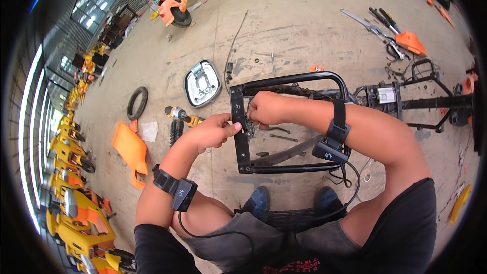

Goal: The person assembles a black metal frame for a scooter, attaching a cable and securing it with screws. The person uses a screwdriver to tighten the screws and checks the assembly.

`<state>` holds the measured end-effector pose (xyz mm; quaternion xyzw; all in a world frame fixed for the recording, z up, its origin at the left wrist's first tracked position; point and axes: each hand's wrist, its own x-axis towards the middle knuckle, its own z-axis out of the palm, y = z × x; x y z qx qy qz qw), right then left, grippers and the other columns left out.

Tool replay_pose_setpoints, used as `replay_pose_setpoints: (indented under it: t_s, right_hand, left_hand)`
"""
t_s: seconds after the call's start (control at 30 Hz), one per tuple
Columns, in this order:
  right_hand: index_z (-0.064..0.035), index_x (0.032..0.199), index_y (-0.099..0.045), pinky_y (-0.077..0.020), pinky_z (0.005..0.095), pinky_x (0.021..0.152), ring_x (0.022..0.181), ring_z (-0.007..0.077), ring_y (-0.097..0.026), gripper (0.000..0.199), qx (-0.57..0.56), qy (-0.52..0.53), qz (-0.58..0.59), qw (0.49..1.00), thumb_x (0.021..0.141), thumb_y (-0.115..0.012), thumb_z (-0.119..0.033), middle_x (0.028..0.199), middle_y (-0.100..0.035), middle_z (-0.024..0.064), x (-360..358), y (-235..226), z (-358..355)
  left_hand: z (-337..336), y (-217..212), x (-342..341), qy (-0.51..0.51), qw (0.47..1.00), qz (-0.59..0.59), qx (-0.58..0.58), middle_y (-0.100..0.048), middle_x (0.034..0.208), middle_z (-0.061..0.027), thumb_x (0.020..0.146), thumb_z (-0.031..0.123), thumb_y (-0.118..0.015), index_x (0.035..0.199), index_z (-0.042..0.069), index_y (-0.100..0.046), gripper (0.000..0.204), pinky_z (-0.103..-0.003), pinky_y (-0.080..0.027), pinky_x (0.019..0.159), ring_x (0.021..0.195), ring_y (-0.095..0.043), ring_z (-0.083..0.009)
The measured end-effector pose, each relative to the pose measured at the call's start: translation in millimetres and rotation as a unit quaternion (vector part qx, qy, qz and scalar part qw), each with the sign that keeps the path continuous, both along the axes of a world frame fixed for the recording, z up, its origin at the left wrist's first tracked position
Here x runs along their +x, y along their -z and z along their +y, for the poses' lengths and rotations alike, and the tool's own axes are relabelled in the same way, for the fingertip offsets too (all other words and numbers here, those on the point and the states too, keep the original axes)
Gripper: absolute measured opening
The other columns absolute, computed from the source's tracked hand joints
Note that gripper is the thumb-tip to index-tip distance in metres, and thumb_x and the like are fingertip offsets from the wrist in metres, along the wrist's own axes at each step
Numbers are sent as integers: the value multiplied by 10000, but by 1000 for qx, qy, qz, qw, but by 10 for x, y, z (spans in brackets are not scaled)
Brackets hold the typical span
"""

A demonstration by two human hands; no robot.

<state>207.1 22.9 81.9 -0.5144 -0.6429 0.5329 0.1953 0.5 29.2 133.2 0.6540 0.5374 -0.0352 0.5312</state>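
Note:
A black tubular metal vehicle frame (299,168) stands in front of me, its flat drilled end bar (244,153) on the left. My left hand (213,133) grips this bar from its outer side, fingers curled and thumb lying on the bar. On the bar's inner side my right hand (266,108) is closed in a pinch, fingertips close to the left thumb. Whatever small piece sits between the right fingertips is too small to make out. Under the hands, partly covered by the bar, lie several small metal parts and a dark lever (276,129).
Left on the floor lie a yellow power drill (190,120), a black spring shock absorber (176,132), a silver tray-like part (203,83), a tyre (137,103) and an orange panel (130,147). Tools (383,20) lie far right. Yellow scooters (76,213) line the left wall.

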Motion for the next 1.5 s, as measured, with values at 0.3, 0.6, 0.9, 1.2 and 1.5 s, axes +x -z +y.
replay_pose_setpoints:
  t_s: [0.3,0.6,0.9,1.2,1.5]
  right_hand:
    - [8,778,-669,-534,329,600,591,165,-669,215,49,-21,-6,999,893,-600,-160,679,-673,77,38,41,-25]
    - [9,799,-671,-532,344,587,581,206,-670,171,154,-22,-55,986,828,-618,-151,653,-665,117,50,-26,-134]
    - [20,783,-621,-524,428,637,701,351,-664,185,350,-13,-97,932,799,-637,-164,717,-664,182,-16,147,-205]
    - [7,808,-611,-531,441,657,736,353,-675,146,448,-16,-126,885,799,-636,-137,734,-672,186,-43,312,-237]
    - [1,706,-650,-490,290,553,583,143,-654,160,-35,47,129,990,809,-651,-121,634,-660,85,48,53,-116]
  left_hand:
    - [-86,-44,83,-29,999,5,-20,-394,709,59,1001,309,-565,1036,36,-559,275,-233,-317,514,595,-352,-63]
    - [-98,-5,44,-5,1000,11,24,-483,725,24,986,392,-568,1135,-4,-578,424,-256,-354,522,604,-389,-73]
    - [-97,-28,56,7,1000,4,16,-486,725,38,993,342,-571,1112,0,-613,364,-257,-353,537,620,-383,-69]
    - [-139,-22,64,-10,999,-27,21,-508,762,29,989,336,-579,1118,-14,-614,374,-257,-358,553,644,-391,-76]
    - [-113,-1,38,3,999,3,46,-523,768,5,980,375,-581,1095,-26,-608,418,-279,-381,576,669,-423,-96]
